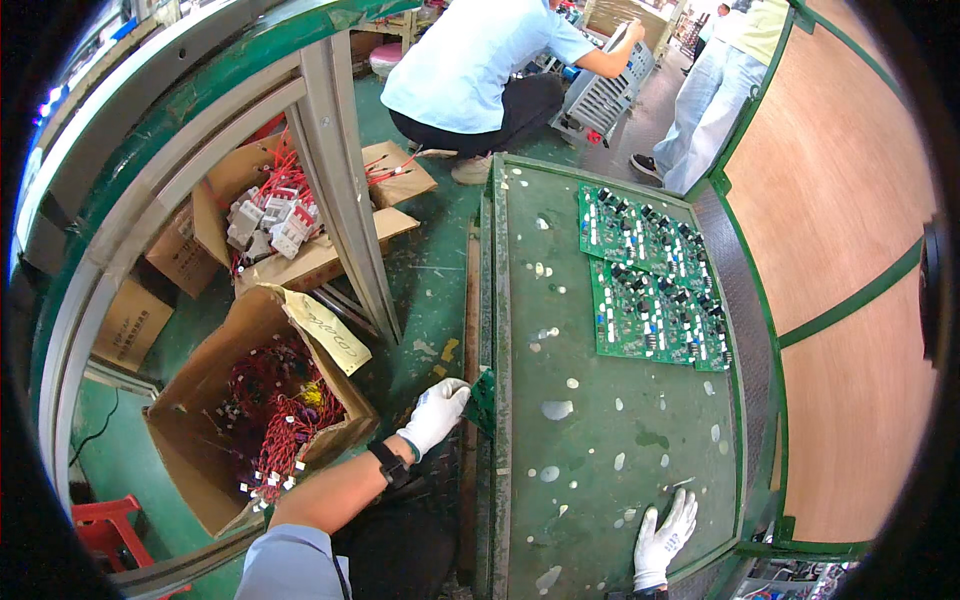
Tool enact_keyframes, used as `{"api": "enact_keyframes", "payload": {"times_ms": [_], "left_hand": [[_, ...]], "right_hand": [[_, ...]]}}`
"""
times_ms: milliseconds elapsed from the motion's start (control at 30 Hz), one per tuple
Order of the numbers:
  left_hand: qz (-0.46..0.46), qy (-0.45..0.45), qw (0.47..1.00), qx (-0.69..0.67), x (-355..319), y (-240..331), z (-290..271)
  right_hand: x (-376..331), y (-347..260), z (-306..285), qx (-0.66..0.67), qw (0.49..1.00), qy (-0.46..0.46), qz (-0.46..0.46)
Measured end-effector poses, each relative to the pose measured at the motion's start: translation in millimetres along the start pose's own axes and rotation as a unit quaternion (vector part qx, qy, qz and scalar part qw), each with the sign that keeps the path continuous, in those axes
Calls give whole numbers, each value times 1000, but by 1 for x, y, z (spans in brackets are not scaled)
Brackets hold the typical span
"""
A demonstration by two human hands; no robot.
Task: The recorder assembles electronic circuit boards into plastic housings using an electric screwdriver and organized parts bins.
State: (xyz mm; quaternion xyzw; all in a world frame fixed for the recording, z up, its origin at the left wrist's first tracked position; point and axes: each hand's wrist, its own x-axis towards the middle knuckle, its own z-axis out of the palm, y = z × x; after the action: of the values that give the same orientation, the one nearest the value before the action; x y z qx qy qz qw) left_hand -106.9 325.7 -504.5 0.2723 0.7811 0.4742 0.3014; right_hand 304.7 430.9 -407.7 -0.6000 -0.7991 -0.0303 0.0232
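My left hand (pixel 437 413), in a white glove, is closed on the edge of a dark green circuit board (pixel 483 402). That board is partly hidden and stands against the left side of a green worktop (pixel 600 440), its lower part out of sight. On the worktop's near right part rests my right hand (pixel 665 538), also gloved in white, with its fingers stretched out and nothing held. Two groups of populated green circuit boards, a farther one (pixel 640 232) and a nearer one (pixel 655 315), lie along the worktop's far right side.
To my left, an open carton (pixel 195 465) holds red and dark wire bundles; another carton (pixel 265 272) behind it holds white connector parts. A metal frame post (pixel 345 190) rises beside them. A co-worker (pixel 480 75) crouches beyond the worktop. Wooden panels (pixel 850 180) border the right side.
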Motion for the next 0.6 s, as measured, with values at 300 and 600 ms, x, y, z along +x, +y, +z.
{"api": "enact_keyframes", "payload": {"times_ms": [300,600], "left_hand": [[-144,-141,943,-266,-13,-1,-5],[-195,12,965,-176,-81,22,-53]], "right_hand": [[-1,6,4,4,1000,0,2],[14,3,-6,-28,998,-56,3]]}}
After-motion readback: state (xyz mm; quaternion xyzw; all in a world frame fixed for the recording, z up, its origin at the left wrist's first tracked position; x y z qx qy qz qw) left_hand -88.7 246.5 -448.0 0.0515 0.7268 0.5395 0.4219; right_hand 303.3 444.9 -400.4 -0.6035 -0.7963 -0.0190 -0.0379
